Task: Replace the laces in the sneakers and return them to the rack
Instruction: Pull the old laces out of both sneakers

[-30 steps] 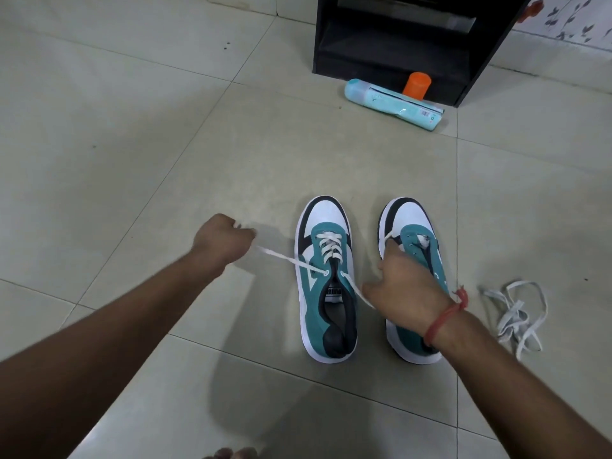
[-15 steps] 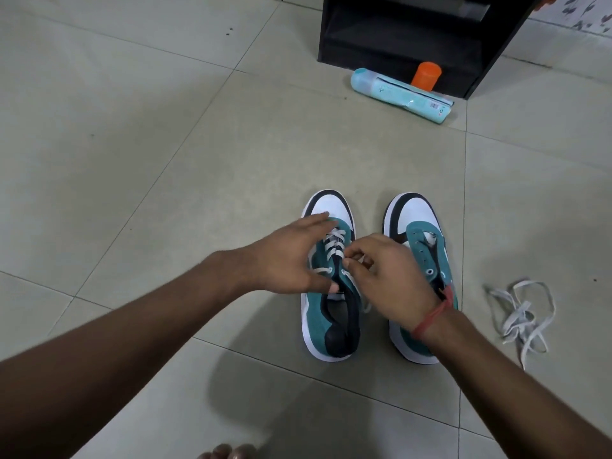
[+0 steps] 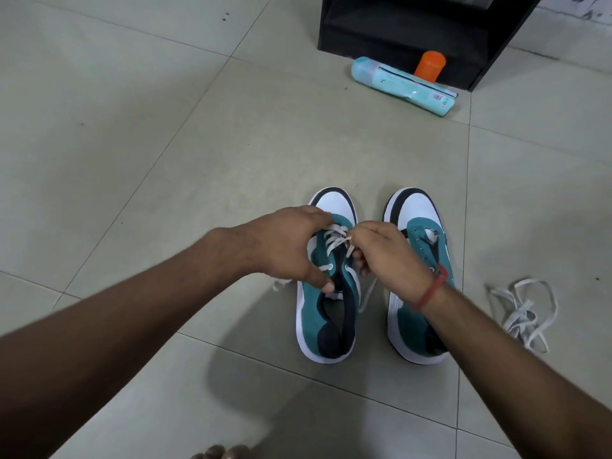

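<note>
**Nothing legible from where I sit**

I can read no words or numbers. The pale blue bottle (image 3: pixel 402 85) lying at one o'clock carries a small barcode label and tiny printed marks near its base, too small to make out.

Two teal, white and black sneakers stood side by side on tiled floor (image 3: pixel 165 144), toes away from the person. Left sneaker (image 3: pixel 326 306) was partly laced with white lace (image 3: pixel 336 238); left hand (image 3: pixel 284 246) gripped its outer side, thumb at the collar. Right hand (image 3: pixel 387 256) pinched a lace end above the tongue. Right sneaker (image 3: pixel 417 223) showed bare eyelets. Loose lace (image 3: pixel 523 313) lay tangled to its right. Black rack (image 3: pixel 414 31) stood beyond, with a light-blue bottle (image 3: pixel 402 86) lying in front and an orange container (image 3: pixel 430 66) behind it
</note>
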